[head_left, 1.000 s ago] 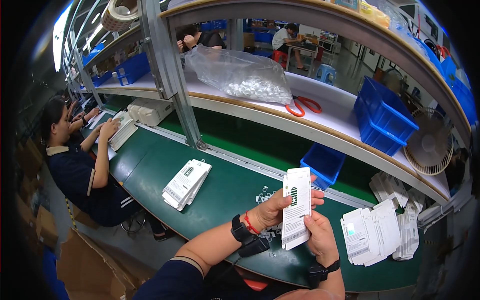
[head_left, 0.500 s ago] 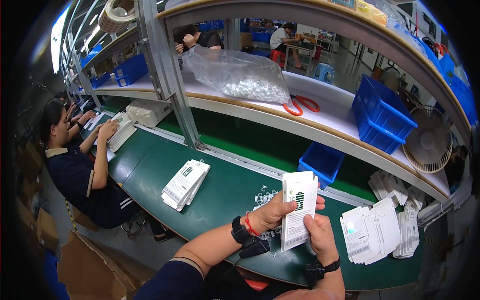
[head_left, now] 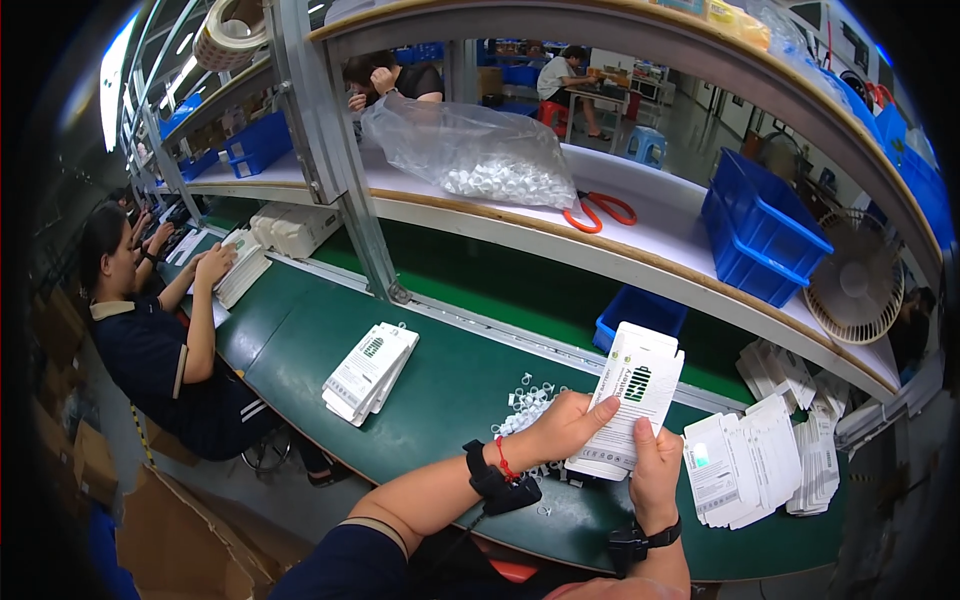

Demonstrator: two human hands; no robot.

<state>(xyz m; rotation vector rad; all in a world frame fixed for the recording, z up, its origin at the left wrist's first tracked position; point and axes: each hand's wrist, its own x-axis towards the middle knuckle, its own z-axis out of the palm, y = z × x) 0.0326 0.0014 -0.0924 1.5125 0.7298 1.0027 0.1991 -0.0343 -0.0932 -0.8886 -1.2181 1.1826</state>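
Both of my hands grip a thin white carton [head_left: 645, 372] with a green battery picture and dark print on its face. My left hand [head_left: 560, 428] is closed on its lower left edge, thumb lying across the front. Around the lower right edge is my right hand [head_left: 655, 470], its thumb pressed on the front as well. The carton leans to the right above the table; whether it is one carton or several together, I cannot tell. Small white plastic hooks [head_left: 522, 405] lie in a heap beside my left hand, partly hidden by it.
A stack of white cartons [head_left: 368, 372] lies left on the green table [head_left: 300, 330]. More flat cartons [head_left: 745, 462] are fanned out right. Behind are a blue bin [head_left: 640, 312] and a shelf with a bag of white parts [head_left: 505, 180], red-handled scissors [head_left: 600, 212] and blue bins [head_left: 765, 235]. A co-worker [head_left: 150, 310] sits left.
The carton has turned and tilted rightward, so its printed face shows wider. It has risen slightly, and both hands have shifted with it. More of the hook heap shows.
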